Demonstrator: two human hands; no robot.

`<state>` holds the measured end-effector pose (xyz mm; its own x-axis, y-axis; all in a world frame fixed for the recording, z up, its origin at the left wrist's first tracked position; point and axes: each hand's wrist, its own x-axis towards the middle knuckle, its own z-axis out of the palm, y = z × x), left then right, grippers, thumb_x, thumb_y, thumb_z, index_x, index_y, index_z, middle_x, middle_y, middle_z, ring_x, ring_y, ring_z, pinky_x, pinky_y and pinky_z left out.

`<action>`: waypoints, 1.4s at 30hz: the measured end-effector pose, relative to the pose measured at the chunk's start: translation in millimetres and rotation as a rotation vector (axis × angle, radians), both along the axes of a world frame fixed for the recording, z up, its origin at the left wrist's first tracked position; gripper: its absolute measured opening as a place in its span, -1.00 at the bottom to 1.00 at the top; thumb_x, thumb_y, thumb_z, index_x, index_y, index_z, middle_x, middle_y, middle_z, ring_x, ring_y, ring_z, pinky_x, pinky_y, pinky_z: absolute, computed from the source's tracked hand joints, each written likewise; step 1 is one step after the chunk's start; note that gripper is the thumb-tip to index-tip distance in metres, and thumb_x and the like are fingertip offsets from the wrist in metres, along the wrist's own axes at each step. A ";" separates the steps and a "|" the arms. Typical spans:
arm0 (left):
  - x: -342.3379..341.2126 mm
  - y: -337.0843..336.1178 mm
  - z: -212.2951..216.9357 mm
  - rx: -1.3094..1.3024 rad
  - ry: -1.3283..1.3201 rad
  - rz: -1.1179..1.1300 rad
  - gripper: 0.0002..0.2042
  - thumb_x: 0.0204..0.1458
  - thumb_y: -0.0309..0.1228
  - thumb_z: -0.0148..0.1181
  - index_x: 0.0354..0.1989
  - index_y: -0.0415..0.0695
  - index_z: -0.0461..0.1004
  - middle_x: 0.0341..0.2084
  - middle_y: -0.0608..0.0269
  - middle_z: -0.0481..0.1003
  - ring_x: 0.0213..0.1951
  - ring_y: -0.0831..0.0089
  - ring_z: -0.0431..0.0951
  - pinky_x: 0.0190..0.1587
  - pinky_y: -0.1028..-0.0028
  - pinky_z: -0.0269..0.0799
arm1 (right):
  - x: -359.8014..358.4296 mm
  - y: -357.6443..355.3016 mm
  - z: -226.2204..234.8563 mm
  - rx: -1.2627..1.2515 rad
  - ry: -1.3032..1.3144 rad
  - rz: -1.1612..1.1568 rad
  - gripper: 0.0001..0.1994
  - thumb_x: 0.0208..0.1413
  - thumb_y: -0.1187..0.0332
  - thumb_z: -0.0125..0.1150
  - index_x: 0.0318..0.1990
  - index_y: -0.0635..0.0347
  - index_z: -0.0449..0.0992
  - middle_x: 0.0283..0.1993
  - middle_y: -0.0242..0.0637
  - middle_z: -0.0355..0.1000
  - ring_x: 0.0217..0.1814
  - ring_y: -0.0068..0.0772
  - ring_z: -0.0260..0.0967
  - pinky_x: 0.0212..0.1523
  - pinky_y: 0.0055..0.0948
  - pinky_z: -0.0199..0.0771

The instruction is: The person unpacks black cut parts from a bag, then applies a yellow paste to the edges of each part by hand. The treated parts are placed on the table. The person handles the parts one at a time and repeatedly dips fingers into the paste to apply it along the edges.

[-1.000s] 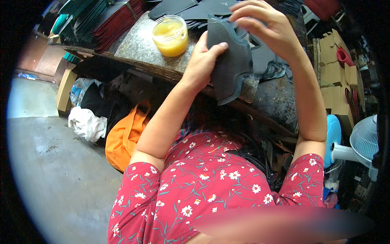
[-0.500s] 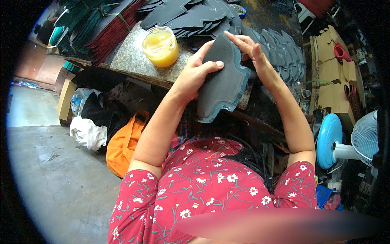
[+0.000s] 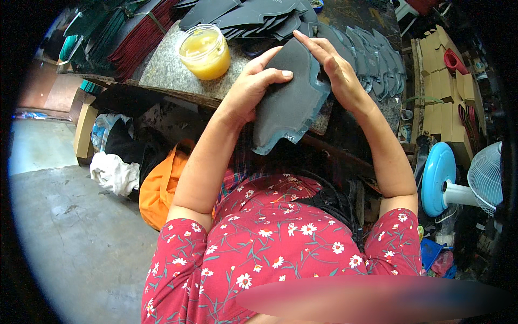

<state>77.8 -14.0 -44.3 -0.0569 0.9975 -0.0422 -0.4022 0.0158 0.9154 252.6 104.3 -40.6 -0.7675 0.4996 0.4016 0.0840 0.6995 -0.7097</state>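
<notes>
A dark grey cut-out sheet piece point(image 3: 286, 100) with a curved outline and a pale bluish border is held up at a tilt in front of the worktable. My left hand point(image 3: 252, 83) grips its left edge, with the thumb lying on the face and the fingers hidden behind. Along the upper right edge lie the straight fingers of my right hand point(image 3: 340, 73), the palm turned toward the piece. Just left of my left hand stands a clear tub point(image 3: 205, 52) of yellow paste. Beyond both hands, similar dark pieces point(image 3: 253, 19) are heaped on the worktable point(image 3: 167, 73).
More bordered pieces point(image 3: 372, 59) lie overlapped in rows at the right. Dark green and red stacks point(image 3: 137, 40) fill the left back. An orange bag point(image 3: 164, 189) and white cloth point(image 3: 114, 173) sit below the table. A fan point(image 3: 483, 178) and cardboard boxes point(image 3: 442, 92) are at the right.
The piece and my left hand have shifted slightly left in the picture. My right fingers have come in against the upper right edge. The whole view has moved a little.
</notes>
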 end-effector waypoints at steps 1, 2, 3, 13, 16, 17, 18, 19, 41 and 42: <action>-0.4 0.5 -0.7 0.018 -0.007 0.014 -0.43 0.01 -0.43 0.16 0.27 -0.20 0.28 -0.08 0.18 0.52 -0.14 0.46 0.56 -0.08 0.50 0.51 | 0.7 -1.7 0.2 -0.035 0.005 0.015 -0.21 0.26 -0.36 -0.48 0.36 -0.01 0.29 0.16 -0.20 0.31 -0.05 -0.28 0.34 0.11 -0.39 0.28; -0.7 1.1 -1.5 0.022 -0.020 0.026 -0.44 0.02 -0.43 0.16 0.26 -0.21 0.28 -0.08 0.18 0.52 -0.14 0.46 0.57 -0.08 0.50 0.51 | 1.8 -3.6 0.3 -0.062 0.008 0.038 -0.20 0.25 -0.37 -0.49 0.35 0.01 0.30 0.15 -0.20 0.31 -0.04 -0.29 0.33 0.13 -0.39 0.27; -0.6 2.3 -2.4 0.027 -0.034 0.040 -0.44 0.02 -0.43 0.15 0.26 -0.21 0.28 -0.08 0.17 0.52 -0.15 0.47 0.57 -0.08 0.50 0.52 | 3.1 -5.9 0.4 -0.074 0.033 0.060 -0.18 0.24 -0.39 -0.49 0.32 0.03 0.34 0.13 -0.20 0.31 -0.03 -0.29 0.31 0.15 -0.39 0.25; -2.7 8.0 -10.3 0.125 -0.135 0.148 -0.52 0.06 -0.48 0.12 0.21 -0.23 0.30 -0.10 0.15 0.51 -0.14 0.43 0.58 -0.08 0.47 0.55 | 26.7 0.4 14.1 -0.036 0.033 0.132 0.02 0.18 -0.46 -0.66 -0.07 0.28 0.64 -0.12 -0.29 0.37 -0.20 -0.49 0.22 -0.14 -0.50 0.21; -1.1 9.1 -12.0 0.130 -0.150 0.149 -0.53 0.06 -0.51 0.11 0.20 -0.23 0.30 -0.08 0.16 0.51 -0.14 0.43 0.58 -0.08 0.47 0.55 | 25.3 4.2 10.9 -0.007 0.138 -0.096 -0.04 0.23 -0.41 -0.63 -0.06 0.25 0.63 -0.13 -0.29 0.38 -0.23 -0.50 0.22 -0.17 -0.50 0.23; -0.7 9.3 -12.5 0.126 -0.150 0.145 -0.54 0.07 -0.52 0.11 0.20 -0.23 0.30 -0.08 0.16 0.51 -0.13 0.42 0.58 -0.08 0.47 0.55 | 23.2 4.5 8.4 0.001 0.197 -0.094 -0.06 0.21 -0.43 -0.56 -0.01 0.23 0.61 -0.09 -0.27 0.37 -0.25 -0.47 0.23 -0.18 -0.49 0.25; -0.4 9.3 -12.9 0.123 -0.149 0.138 -0.54 0.07 -0.52 0.10 0.20 -0.23 0.30 -0.07 0.16 0.51 -0.13 0.42 0.58 -0.08 0.47 0.55 | 21.9 2.9 5.4 0.046 0.178 -0.019 -0.12 0.24 -0.39 -0.51 0.01 0.20 0.61 -0.09 -0.25 0.38 -0.25 -0.46 0.26 -0.19 -0.49 0.28; -0.5 9.3 -13.3 0.129 -0.156 0.149 -0.54 0.08 -0.53 0.09 0.20 -0.23 0.30 -0.07 0.16 0.51 -0.12 0.42 0.58 -0.07 0.47 0.56 | 20.6 1.8 2.5 0.092 0.185 0.033 -0.17 0.26 -0.36 -0.46 0.02 0.16 0.61 -0.10 -0.23 0.40 -0.25 -0.45 0.29 -0.20 -0.49 0.31; -3.9 1.1 -2.8 0.086 -0.165 0.030 -0.35 -0.06 -0.44 0.20 0.30 -0.18 0.22 0.00 0.16 0.48 -0.06 0.40 0.55 0.03 0.45 0.49 | 15.8 2.1 7.8 0.020 0.229 0.039 -0.09 0.21 -0.43 -0.56 -0.03 0.18 0.60 0.09 -0.19 0.34 -0.24 -0.45 0.30 -0.13 -0.49 0.31; -4.4 0.4 -2.4 0.072 -0.181 0.007 -0.36 -0.06 -0.45 0.19 0.30 -0.19 0.23 -0.01 0.17 0.48 -0.07 0.42 0.55 0.02 0.47 0.49 | 14.4 -0.3 5.5 0.050 0.204 0.088 -0.14 0.21 -0.42 -0.49 0.06 0.10 0.59 0.09 -0.22 0.35 -0.23 -0.45 0.30 -0.13 -0.49 0.33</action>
